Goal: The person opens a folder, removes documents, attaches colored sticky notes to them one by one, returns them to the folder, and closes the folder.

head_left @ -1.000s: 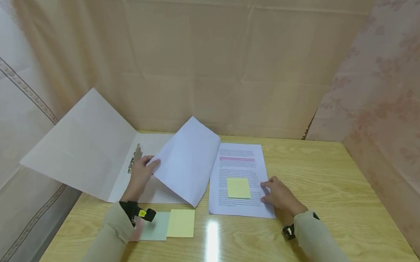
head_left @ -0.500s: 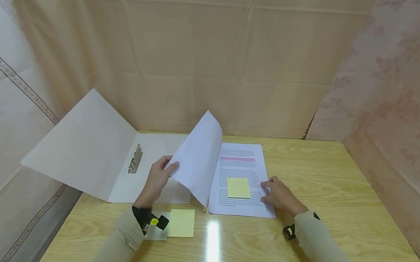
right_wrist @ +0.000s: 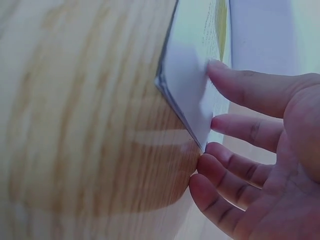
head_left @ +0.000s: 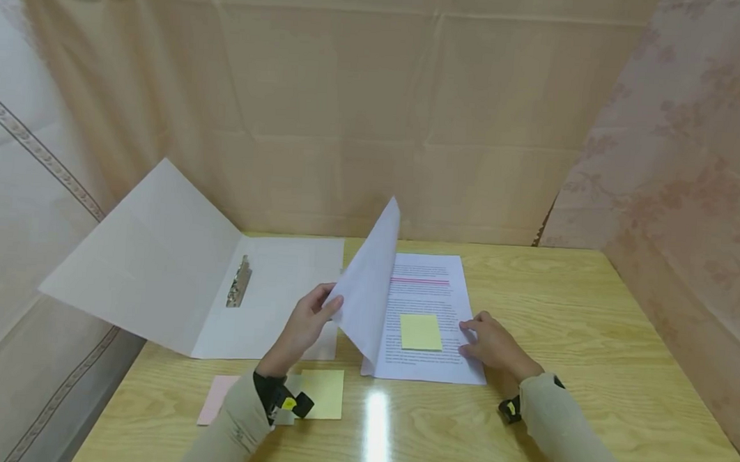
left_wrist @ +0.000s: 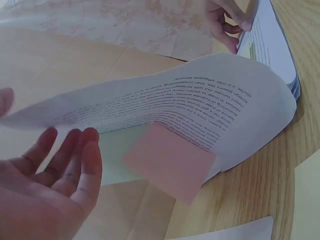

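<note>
My left hand (head_left: pixel 307 316) pinches the free edge of a printed sheet (head_left: pixel 367 280), raised and curling over the left part of a stack of printed pages (head_left: pixel 426 366). In the left wrist view, text and a pink sticky note (left_wrist: pixel 170 162) show on the sheet's face, with a pale green note (left_wrist: pixel 120 152) beside it. My right hand (head_left: pixel 496 346) rests at the stack's right edge, thumb and index fingertips on the top page, the other fingers along the edge and tabletop. A yellow sticky note (head_left: pixel 420 331) lies on that page below a pink marked line.
Left of the stack, a white folder (head_left: pixel 287 254) stands open with a metal clip (head_left: pixel 239 282) near its spine. In front of it lie sticky notes in pink (head_left: pixel 215 401), pale green (head_left: pixel 286 416) and yellow (head_left: pixel 322 394). A curtain (head_left: pixel 376 120) hangs behind the table.
My left hand has moved right, bringing the lifted sheet off the folder and over toward the stack. The sheet now stands more steeply. My right hand has stayed put.
</note>
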Demonstrator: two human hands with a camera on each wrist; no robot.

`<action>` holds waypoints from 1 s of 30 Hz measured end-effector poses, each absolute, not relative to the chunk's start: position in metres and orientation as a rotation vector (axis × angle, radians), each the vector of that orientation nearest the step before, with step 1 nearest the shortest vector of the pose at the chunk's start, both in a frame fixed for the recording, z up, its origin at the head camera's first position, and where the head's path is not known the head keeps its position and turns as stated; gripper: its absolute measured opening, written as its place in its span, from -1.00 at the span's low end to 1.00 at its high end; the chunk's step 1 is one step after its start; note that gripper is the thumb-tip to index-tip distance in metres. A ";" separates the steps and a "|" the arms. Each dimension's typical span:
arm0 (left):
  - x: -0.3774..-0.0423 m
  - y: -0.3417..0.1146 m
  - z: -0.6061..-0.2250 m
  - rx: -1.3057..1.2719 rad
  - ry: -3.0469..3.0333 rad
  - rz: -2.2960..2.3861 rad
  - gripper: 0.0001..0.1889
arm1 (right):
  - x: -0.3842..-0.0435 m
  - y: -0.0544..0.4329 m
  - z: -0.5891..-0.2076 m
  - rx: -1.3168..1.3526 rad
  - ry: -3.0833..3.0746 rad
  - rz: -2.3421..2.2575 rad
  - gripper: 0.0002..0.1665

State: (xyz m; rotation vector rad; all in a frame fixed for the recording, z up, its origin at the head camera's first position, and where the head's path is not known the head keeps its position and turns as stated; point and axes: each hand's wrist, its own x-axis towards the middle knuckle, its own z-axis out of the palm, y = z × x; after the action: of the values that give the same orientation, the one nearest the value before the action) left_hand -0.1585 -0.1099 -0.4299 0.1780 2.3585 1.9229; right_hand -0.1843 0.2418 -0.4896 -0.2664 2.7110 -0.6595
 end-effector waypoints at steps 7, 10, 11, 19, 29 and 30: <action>-0.154 -0.108 -0.433 0.505 2.232 1.946 -0.58 | -0.186 0.245 -0.493 -0.289 2.742 -0.658 -0.44; -0.153 -0.107 -0.435 0.534 2.217 1.924 -0.58 | -0.187 0.246 -0.494 -0.258 2.737 -0.702 -0.52; -0.153 -0.106 -0.435 0.513 2.226 1.912 -0.58 | -0.187 0.247 -0.495 -0.247 2.736 -0.727 -0.54; -0.156 -0.103 -0.448 0.099 2.301 1.796 -0.58 | -0.183 0.258 -0.496 -0.250 2.722 -0.972 -0.54; -0.160 -0.101 -0.458 -0.079 2.335 1.733 -0.66 | -0.181 0.263 -0.491 -0.121 2.610 -1.160 -0.52; -0.160 -0.101 -0.459 -0.092 2.335 1.730 -0.66 | -0.180 0.262 -0.490 -0.103 2.602 -1.165 -0.50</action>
State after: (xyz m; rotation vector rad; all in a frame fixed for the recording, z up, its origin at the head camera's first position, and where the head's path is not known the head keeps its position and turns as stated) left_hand -0.1598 -0.1008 -0.4594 -0.0919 2.3355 1.7298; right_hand -0.1800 0.2624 -0.4902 -0.1032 2.6022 -1.1654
